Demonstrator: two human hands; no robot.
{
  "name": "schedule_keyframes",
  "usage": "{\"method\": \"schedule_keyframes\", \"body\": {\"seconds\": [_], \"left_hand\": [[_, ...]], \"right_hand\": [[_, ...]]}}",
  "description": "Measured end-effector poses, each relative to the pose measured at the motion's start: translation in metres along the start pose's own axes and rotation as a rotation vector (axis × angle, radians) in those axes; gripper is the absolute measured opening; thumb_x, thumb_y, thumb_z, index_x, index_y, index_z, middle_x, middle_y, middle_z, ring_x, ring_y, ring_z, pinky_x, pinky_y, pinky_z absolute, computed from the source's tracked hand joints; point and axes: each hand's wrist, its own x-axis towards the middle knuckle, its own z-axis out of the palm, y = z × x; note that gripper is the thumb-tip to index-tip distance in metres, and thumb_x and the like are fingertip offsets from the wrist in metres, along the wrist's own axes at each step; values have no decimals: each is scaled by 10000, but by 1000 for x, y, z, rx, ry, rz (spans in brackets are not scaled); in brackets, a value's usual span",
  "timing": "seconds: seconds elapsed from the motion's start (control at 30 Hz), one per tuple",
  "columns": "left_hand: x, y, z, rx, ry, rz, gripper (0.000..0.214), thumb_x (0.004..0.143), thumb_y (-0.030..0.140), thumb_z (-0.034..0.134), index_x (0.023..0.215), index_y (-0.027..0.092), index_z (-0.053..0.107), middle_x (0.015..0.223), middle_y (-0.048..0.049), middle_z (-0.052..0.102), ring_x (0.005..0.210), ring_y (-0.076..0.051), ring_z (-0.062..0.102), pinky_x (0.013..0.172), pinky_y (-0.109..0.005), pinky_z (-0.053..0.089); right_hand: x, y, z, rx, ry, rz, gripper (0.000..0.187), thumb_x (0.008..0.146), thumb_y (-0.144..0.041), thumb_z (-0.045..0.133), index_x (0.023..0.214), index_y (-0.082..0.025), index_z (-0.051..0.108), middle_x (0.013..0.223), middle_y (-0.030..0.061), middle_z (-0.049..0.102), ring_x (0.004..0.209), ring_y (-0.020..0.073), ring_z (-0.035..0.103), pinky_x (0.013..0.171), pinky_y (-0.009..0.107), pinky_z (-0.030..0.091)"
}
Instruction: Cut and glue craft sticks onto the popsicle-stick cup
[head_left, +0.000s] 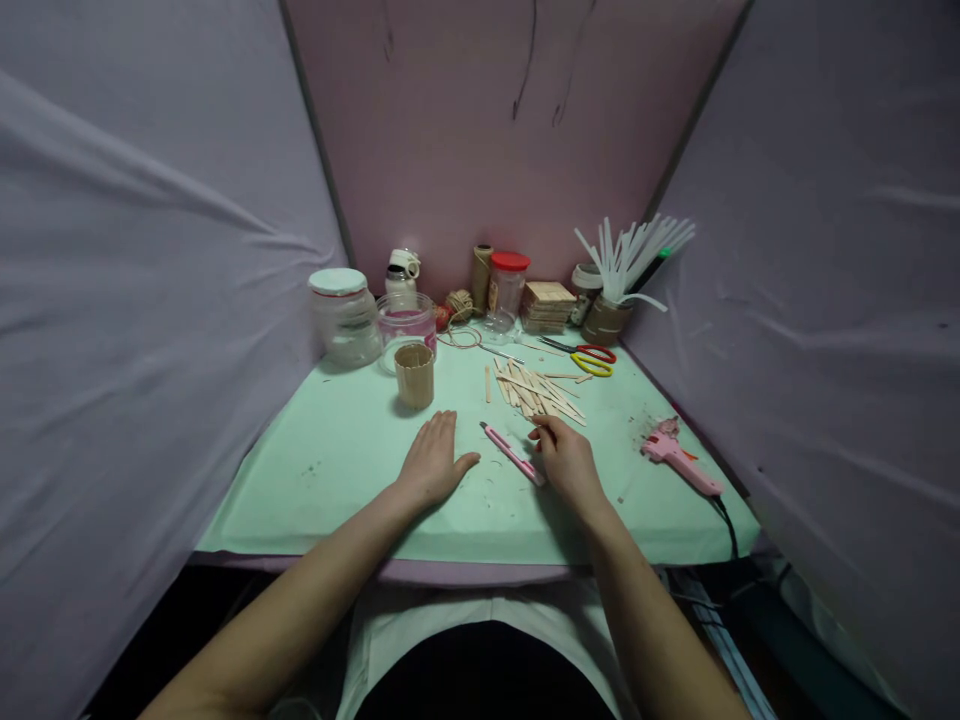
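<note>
"Status of the left hand (pixel 431 465)?"
"Released: palm down on the green cloth (pixel 337 505), lower centre of the frame, thumb spread."
"And the right hand (pixel 568 460)?"
"Right of centre, fingers curled. Whether they grasp anything cannot be told."
"Location of the pink cutter (pixel 512 454)?"
"Diagonal on the cloth between both hands, its lower end just beside the right hand."
"Wooden sticks (pixel 536 390)?"
"Loose pile, centre right, just above the right hand. A ribbed brown cup (pixel 415 377) stands upright left of centre; a pink glue gun (pixel 681 461) lies at the lower right."
</note>
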Motion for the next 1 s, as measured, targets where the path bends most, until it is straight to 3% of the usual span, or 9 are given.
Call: {"method": "schedule_keyframes", "body": {"seconds": [0.13, 0.27, 0.47, 0.57, 0.7, 0.8, 0.87, 1.0], "left_hand": [[-1, 0, 1, 10, 7, 15, 694, 891, 484, 461, 1439, 87, 308, 1513, -201, 352, 1434, -308, 263, 1159, -463, 232], [-1, 1, 1, 25, -6, 31, 689, 895, 481, 452, 1448, 95, 308, 1522, -183, 344, 1438, -290, 260, 1168, -447, 220], [-4, 12, 6, 50, -63, 49, 778, 888, 561, 418, 1466, 58, 283, 1552, -196, 266, 1456, -299, 200, 1176, -444, 192], [-6, 20, 9, 53, -47, 43, 800, 876, 588, 424, 1469, 69, 284, 1554, -202, 255, 1457, -309, 194, 1172, -468, 192], [-6, 24, 10, 56, -36, 36, 810, 872, 598, 424, 1468, 68, 283, 1550, -204, 265, 1454, -311, 202, 1171, -469, 192], [-6, 24, 8, 60, -52, 36, 838, 874, 612, 408, 1471, 40, 266, 1555, -205, 251, 1458, -306, 188, 1179, -449, 182], [-7, 24, 9, 58, -57, 39, 854, 873, 622, 400, 1473, 31, 257, 1556, -206, 247, 1461, -305, 179, 1181, -445, 179], [-8, 22, 11, 56, -32, 35, 840, 872, 615, 403, 1481, 59, 244, 1558, -199, 248, 1460, -303, 186, 1177, -451, 183]], "right_hand": [[12, 7, 7, -25, 12, -26, 285, 857, -214, 441, 1018, -192, 675, 874, 71, 728, 822, 216, 654, 785, 335, 447], [11, 7, 11, 26, -19, -19, 271, 865, -247, 447, 988, -199, 684, 837, 51, 739, 809, 206, 674, 781, 328, 473], [-4, 7, -6, 99, -43, 5, 294, 857, -303, 449, 1026, -183, 657, 923, 71, 735, 821, 195, 686, 774, 312, 494], [-8, 6, -13, -14, -55, -3, 269, 827, -249, 407, 957, -197, 636, 893, 65, 707, 839, 206, 653, 766, 314, 467], [-14, -1, -7, -118, -52, 34, 205, 815, -209, 348, 822, -211, 553, 745, 46, 628, 705, 210, 579, 634, 298, 408], [-21, -7, 1, -191, -67, 18, 134, 837, -323, 445, 813, -213, 517, 763, 55, 611, 708, 219, 556, 613, 292, 371], [-24, -9, 5, -287, -121, -19, 186, 817, -396, 532, 811, -210, 521, 792, 68, 616, 731, 224, 553, 613, 288, 350], [-24, -6, 3, -405, -205, 16, 169, 823, -340, 535, 718, -207, 529, 701, 61, 598, 644, 197, 522, 560, 281, 290]]}}
